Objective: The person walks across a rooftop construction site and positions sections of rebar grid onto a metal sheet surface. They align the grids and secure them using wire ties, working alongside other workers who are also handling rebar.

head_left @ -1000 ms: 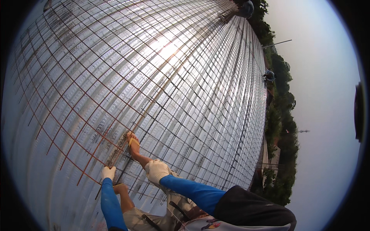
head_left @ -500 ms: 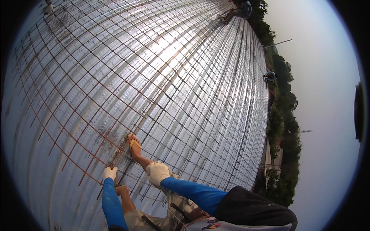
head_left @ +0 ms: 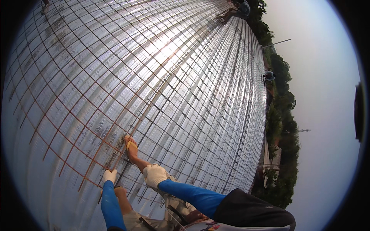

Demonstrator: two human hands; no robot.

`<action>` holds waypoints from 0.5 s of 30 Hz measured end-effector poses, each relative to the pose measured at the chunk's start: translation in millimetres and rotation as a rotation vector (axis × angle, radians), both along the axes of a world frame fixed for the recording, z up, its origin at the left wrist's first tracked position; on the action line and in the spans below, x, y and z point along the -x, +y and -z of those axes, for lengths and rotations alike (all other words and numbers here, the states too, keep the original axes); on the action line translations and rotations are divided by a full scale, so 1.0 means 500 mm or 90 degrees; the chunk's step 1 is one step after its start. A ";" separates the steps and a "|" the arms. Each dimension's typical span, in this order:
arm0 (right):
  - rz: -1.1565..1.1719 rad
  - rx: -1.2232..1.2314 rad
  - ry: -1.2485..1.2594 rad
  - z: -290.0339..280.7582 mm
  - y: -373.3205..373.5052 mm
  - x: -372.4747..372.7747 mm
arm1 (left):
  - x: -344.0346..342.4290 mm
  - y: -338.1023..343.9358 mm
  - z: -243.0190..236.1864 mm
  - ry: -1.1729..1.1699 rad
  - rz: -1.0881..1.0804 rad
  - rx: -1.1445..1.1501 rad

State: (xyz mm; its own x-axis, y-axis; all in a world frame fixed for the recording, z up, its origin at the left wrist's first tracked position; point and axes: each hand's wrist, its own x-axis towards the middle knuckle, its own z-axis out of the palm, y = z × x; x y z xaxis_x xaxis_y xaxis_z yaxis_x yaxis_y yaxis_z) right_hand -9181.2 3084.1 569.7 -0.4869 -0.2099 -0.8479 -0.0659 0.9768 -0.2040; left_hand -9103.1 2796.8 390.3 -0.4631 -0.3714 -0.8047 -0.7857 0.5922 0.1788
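Note:
A rust-brown steel reinforcing mesh lies over shiny ribbed metal decking. My left hand, in a white knit glove, is closed on the near corner of this mesh, with its fingers around an edge bar. In a matching glove, my right hand rests at my bent knee with its fingers curled. Whatever it may hold is hidden. My foot, in a yellow flip-flop, stands on the mesh just ahead of both hands.
Darker mesh stretches away to the right. A person crouches at the far end, and another is at the right edge. Trees line that side. Bare bar ends stick out at the near left.
The rust-brown mesh has shifted slightly left and nearer, with my left hand still on its corner. My right hand stays at the knee. The view has moved a little.

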 end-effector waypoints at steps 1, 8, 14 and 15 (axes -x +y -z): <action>0.001 0.002 0.030 0.007 0.001 0.000 | 0.006 -0.002 0.001 0.003 0.011 0.013; 0.027 -0.024 0.043 0.064 0.009 -0.016 | 0.008 0.007 -0.083 0.032 0.021 0.026; 0.015 -0.009 0.013 0.025 0.006 0.010 | -0.010 0.017 -0.099 0.040 0.043 0.032; 0.017 -0.005 0.012 0.020 0.007 0.010 | -0.007 0.018 -0.105 0.035 0.036 0.031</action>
